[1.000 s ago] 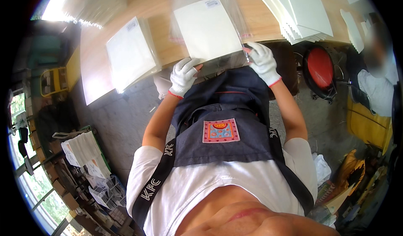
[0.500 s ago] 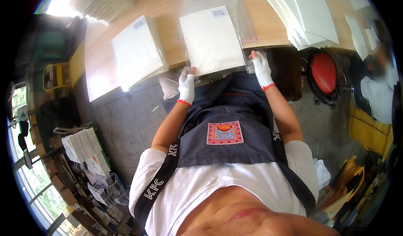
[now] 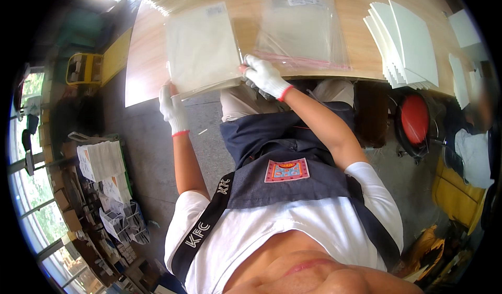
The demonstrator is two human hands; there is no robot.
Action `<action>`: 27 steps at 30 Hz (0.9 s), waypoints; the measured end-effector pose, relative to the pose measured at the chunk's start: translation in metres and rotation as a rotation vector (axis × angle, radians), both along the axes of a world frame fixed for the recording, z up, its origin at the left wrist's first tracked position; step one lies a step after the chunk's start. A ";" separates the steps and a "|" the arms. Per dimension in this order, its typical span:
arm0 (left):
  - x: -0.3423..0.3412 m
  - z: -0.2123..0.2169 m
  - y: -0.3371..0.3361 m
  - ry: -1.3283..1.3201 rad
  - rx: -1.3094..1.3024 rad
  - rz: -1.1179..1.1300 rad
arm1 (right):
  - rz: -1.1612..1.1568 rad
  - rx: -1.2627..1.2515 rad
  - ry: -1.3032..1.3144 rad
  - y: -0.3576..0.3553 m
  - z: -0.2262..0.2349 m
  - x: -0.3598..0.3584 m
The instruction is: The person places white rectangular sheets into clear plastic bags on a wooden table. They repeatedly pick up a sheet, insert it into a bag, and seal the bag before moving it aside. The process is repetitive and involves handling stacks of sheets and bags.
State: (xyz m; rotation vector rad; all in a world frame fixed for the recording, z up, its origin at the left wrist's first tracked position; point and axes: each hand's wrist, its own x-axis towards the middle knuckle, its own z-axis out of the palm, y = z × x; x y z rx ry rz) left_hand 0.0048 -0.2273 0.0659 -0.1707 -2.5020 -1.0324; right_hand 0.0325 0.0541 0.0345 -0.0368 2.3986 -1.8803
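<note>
A pile of white paper packs in clear plastic bags [image 3: 203, 45], a small label at its top corner, lies on the left of the table and slightly overhangs the front edge. My left hand [image 3: 172, 110], in a white glove with bare fingertips, is closed at the pile's near left corner. My right hand [image 3: 265, 78], gloved alike, pinches the near right edge. How many layers the fingers grip is hidden. Just right of them lie flat clear plastic bags [image 3: 303, 30] with a pink strip and a label, no paper pack on top.
A fanned stack of white boards [image 3: 405, 45] stands on the wooden table [image 3: 355, 32] at right. Below it is a red-seated chair [image 3: 414, 119]. A paper-filled rack [image 3: 102, 160] stands on the floor at left. Another person [image 3: 473, 137] is at the far right.
Both hands have moved left with the white paper pack, from over the clear bags onto the left pile. The clear bags are now uncovered. The whole view has shifted a little.
</note>
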 end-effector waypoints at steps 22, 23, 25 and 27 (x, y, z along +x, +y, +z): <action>0.026 0.003 0.174 0.310 -0.259 -0.782 | -1.220 -0.478 0.014 0.453 0.023 0.224; 0.027 0.004 0.191 0.175 -0.306 -0.797 | -1.260 -0.429 0.007 0.455 0.025 0.221; 0.016 -0.003 0.207 0.055 -0.460 -0.772 | -1.331 -0.324 0.027 0.448 0.034 0.206; 0.002 -0.030 0.217 0.090 -0.582 -0.740 | -1.438 -0.118 0.037 0.438 0.053 0.197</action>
